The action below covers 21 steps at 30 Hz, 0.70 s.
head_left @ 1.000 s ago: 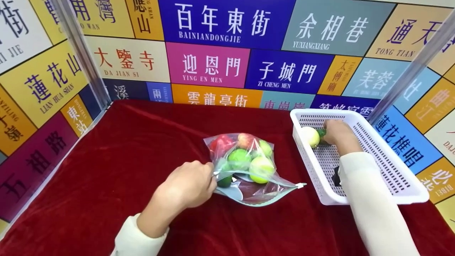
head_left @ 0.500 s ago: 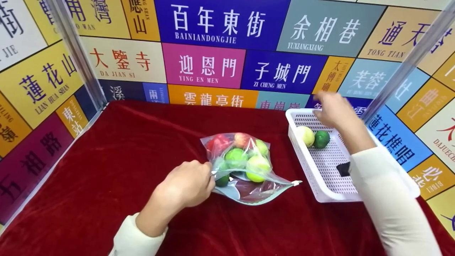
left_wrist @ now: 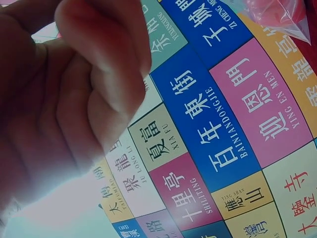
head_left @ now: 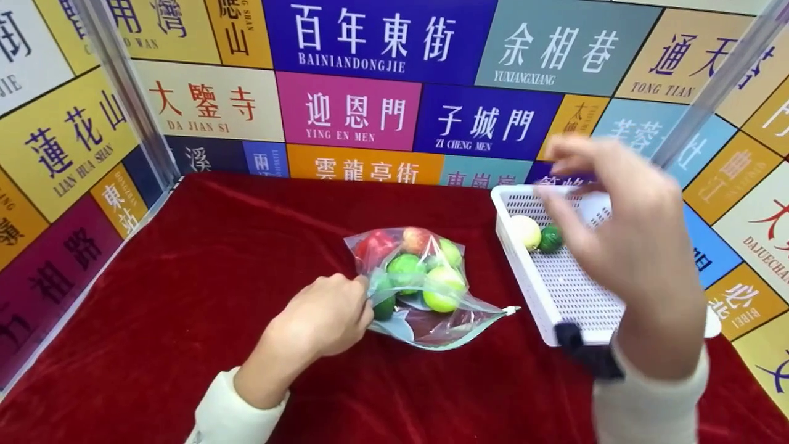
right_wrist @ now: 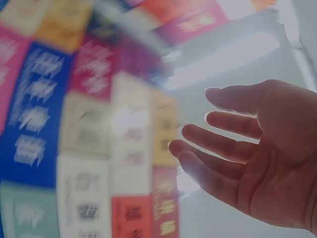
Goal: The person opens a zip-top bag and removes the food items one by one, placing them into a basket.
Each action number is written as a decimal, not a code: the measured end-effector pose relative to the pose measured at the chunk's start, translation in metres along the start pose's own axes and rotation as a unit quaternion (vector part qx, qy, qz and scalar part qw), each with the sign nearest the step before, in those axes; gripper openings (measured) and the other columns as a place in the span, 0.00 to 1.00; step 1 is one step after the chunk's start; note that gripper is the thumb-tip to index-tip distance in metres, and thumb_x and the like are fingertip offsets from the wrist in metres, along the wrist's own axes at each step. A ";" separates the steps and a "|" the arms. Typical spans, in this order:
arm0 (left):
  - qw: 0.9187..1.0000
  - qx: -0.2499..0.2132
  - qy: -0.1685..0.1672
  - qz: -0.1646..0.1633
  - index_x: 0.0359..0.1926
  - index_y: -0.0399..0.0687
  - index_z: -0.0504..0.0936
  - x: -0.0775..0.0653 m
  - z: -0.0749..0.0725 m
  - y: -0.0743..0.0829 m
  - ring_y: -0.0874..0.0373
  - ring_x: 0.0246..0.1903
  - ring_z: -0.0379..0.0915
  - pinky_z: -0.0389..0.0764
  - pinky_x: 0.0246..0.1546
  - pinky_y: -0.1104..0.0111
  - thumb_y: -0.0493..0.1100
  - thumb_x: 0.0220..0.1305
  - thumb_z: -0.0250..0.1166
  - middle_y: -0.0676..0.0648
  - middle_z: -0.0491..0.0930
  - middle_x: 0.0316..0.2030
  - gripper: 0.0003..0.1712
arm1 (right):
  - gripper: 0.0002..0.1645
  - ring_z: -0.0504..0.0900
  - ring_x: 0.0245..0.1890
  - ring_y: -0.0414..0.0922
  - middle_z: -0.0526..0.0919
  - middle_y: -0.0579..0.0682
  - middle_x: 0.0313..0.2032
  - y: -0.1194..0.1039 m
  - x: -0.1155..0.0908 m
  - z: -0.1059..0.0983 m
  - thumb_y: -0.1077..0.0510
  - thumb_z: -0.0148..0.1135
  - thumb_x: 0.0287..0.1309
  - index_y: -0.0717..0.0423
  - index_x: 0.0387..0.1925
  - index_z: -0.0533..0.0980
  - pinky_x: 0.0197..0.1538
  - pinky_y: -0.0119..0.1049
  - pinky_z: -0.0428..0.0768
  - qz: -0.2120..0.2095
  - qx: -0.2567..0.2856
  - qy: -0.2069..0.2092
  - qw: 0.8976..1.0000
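In the head view a clear zip bag [head_left: 431, 330] lies on the red cloth with its mouth toward me. Inside it show a red pepper or similar red item [head_left: 376, 246], a red apple [head_left: 416, 239], a green round fruit [head_left: 406, 273], a yellow-green fruit [head_left: 444, 288] and more green produce. My left hand [head_left: 327, 314] pinches the left edge of the bag's mouth. Raised and blurred, my right hand [head_left: 635, 240] hangs over the white basket [head_left: 542, 308] with fingers spread. The right wrist view shows its palm [right_wrist: 287, 163] bare, fingers extended.
A pale round fruit [head_left: 525, 233] and a dark green one [head_left: 550, 238] sit at the basket's far left corner. A white slider [head_left: 510, 310] is on the bag's right end. Signboard walls [head_left: 351, 111] enclose the cloth-covered table [head_left: 234, 246].
My right hand has left the dark green fruit in the basket, risen and come back toward me, holding nothing. My left hand keeps its place on the bag.
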<state>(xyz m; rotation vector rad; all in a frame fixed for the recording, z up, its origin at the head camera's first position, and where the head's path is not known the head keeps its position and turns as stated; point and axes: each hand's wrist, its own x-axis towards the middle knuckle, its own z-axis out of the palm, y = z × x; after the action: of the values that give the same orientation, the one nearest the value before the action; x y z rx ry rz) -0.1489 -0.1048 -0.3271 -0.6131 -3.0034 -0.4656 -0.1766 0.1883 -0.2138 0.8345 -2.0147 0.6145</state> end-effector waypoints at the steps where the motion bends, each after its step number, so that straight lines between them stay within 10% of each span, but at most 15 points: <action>1: 1.000 0.000 0.001 0.003 0.34 0.36 0.78 0.000 0.000 0.000 0.48 0.23 0.77 0.80 0.27 0.58 0.43 0.66 0.63 0.41 0.74 0.21 0.12 | 0.18 0.86 0.41 0.46 0.88 0.54 0.43 -0.009 -0.007 0.001 0.60 0.68 0.60 0.61 0.52 0.81 0.48 0.19 0.76 -0.018 0.020 0.021 0.999; 5: 1.000 0.003 0.016 0.015 0.34 0.36 0.77 0.000 -0.001 0.000 0.48 0.22 0.77 0.80 0.26 0.58 0.43 0.66 0.63 0.42 0.72 0.19 0.12 | 0.13 0.86 0.34 0.45 0.89 0.53 0.39 -0.034 -0.037 0.017 0.62 0.69 0.56 0.62 0.43 0.84 0.45 0.23 0.79 -0.051 0.096 0.040 0.993; 10: 0.999 0.005 0.037 0.025 0.32 0.37 0.76 0.000 0.000 -0.002 0.48 0.21 0.77 0.79 0.25 0.58 0.42 0.67 0.61 0.43 0.72 0.18 0.10 | 0.09 0.84 0.32 0.39 0.88 0.46 0.35 -0.040 -0.060 0.053 0.64 0.70 0.55 0.56 0.40 0.84 0.40 0.29 0.82 -0.062 0.094 -0.119 0.986; 14: 0.999 0.005 0.045 0.027 0.33 0.39 0.76 -0.001 0.001 -0.003 0.51 0.18 0.74 0.77 0.23 0.61 0.42 0.66 0.62 0.45 0.70 0.17 0.10 | 0.04 0.84 0.31 0.37 0.88 0.41 0.33 -0.038 -0.067 0.087 0.59 0.68 0.60 0.51 0.38 0.85 0.38 0.34 0.83 -0.053 0.058 -0.266 0.961; 21: 0.997 0.011 0.068 0.045 0.30 0.39 0.73 0.000 0.000 -0.002 0.49 0.17 0.74 0.75 0.20 0.59 0.41 0.66 0.61 0.45 0.68 0.16 0.11 | 0.09 0.85 0.36 0.41 0.87 0.44 0.37 -0.041 -0.079 0.121 0.59 0.65 0.61 0.51 0.43 0.82 0.42 0.40 0.83 -0.038 0.034 -0.373 0.926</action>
<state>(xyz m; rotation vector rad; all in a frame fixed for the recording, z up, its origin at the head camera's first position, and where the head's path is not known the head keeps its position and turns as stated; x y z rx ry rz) -0.1492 -0.1068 -0.3273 -0.6814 -2.8350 -0.4480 -0.1762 0.1057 -0.3385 1.3253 -2.6259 0.3388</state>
